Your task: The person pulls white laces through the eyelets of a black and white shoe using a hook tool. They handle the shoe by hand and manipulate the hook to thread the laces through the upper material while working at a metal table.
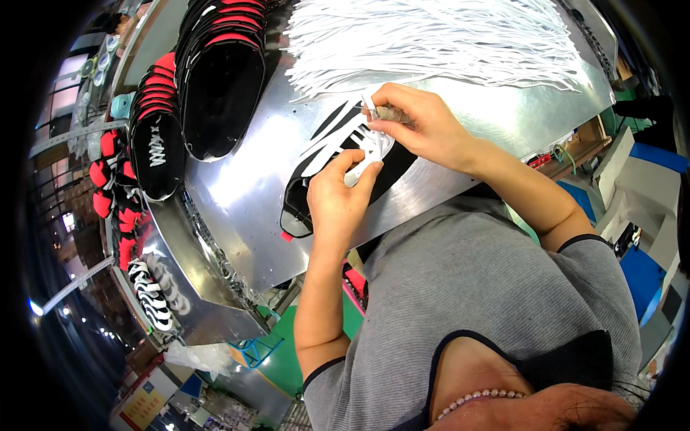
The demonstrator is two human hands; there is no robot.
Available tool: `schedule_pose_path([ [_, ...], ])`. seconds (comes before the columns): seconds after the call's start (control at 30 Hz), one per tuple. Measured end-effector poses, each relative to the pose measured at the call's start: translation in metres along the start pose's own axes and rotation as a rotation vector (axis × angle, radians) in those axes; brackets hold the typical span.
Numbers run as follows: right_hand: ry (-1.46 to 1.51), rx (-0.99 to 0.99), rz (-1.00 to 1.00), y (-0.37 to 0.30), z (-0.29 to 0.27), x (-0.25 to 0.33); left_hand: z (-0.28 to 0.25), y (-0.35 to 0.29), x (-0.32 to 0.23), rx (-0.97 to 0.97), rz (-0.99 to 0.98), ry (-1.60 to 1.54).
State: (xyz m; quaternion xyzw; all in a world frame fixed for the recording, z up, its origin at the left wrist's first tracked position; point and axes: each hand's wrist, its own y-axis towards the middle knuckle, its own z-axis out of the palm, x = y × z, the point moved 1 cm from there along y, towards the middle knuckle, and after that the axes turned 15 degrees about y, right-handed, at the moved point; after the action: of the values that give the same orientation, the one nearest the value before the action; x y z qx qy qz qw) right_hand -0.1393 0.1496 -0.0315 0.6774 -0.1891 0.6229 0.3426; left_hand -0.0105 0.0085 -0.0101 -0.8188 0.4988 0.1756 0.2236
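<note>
A black shoe upper (pixel 397 167) with a small red tab at one end lies on the metal table in front of me. White shoelace (pixel 375 144) runs through and across its opening. My right hand (pixel 425 128) is closed in a pinch on a piece of the lace at the far side of the upper. At the near side, my left hand (pixel 339 192) has its thumb and fingers closed on a white lace strand and rests against the upper. The fingers hide part of the lacing.
A broad pile of white shoelaces (pixel 431 43) covers the table's far side. Stacked black and red shoe uppers (pixel 221 93) stand at the far left, with another stack (pixel 157 140) beside them. Past the metal table's (pixel 244 251) left edge lie red and black pieces (pixel 115 183).
</note>
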Motion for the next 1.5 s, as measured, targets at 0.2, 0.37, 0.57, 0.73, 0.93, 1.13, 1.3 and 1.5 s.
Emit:
schedule_pose_path([
  [0.2,0.047,0.005,0.331,-0.031,-0.011,0.015,0.006,0.001,-0.003,-0.178,0.117,0.122],
  [0.37,0.07,0.037,0.333,-0.05,-0.009,0.003,0.006,0.003,-0.005,-0.239,0.197,0.209],
  [0.57,0.035,0.069,0.322,-0.048,-0.01,0.003,0.008,0.003,-0.002,-0.278,0.238,0.174],
  [0.73,0.025,0.084,0.351,-0.048,-0.009,0.009,0.008,0.003,-0.002,-0.25,0.232,0.159],
  [0.93,-0.033,0.065,0.361,-0.044,0.004,0.007,0.006,0.001,-0.003,-0.169,0.299,0.08],
  [1.13,-0.025,0.079,0.311,-0.04,0.019,-0.005,0.008,-0.011,-0.001,-0.246,0.338,0.153],
  [1.3,-0.184,0.056,0.403,-0.037,-0.043,0.036,0.006,-0.022,0.005,-0.363,0.395,0.276],
  [1.5,-0.333,0.431,0.016,-0.01,0.005,0.052,0.012,-0.03,-0.006,-0.409,0.558,0.37],
])
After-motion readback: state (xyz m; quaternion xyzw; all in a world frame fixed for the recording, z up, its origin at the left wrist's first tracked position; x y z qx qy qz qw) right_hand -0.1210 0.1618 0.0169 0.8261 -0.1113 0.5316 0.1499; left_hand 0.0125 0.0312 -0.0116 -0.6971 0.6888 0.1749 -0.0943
